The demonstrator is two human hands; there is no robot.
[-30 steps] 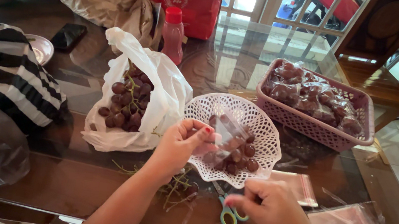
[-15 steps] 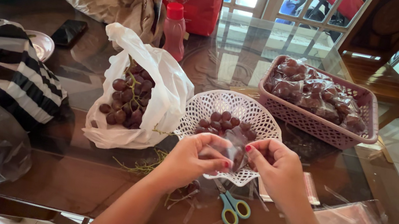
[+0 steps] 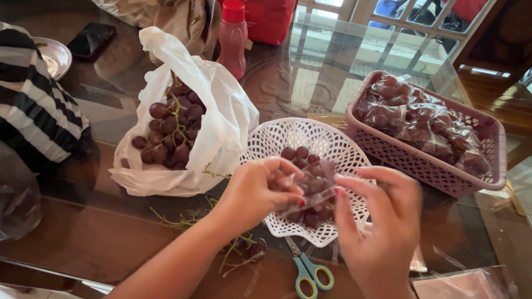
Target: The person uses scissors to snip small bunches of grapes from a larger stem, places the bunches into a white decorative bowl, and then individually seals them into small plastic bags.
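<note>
Both bare forearms reach in from the bottom edge and converge toward the middle. The left hand (image 3: 258, 195) is raised, its back to the camera, fingers (image 3: 290, 170) curled inward and pinched together with the thumb, red polish on the nails. The right hand (image 3: 376, 220) faces it just beside, wrist bent, fingers spread and slightly blurred, index fingertip nearly meeting the left thumb.
</note>
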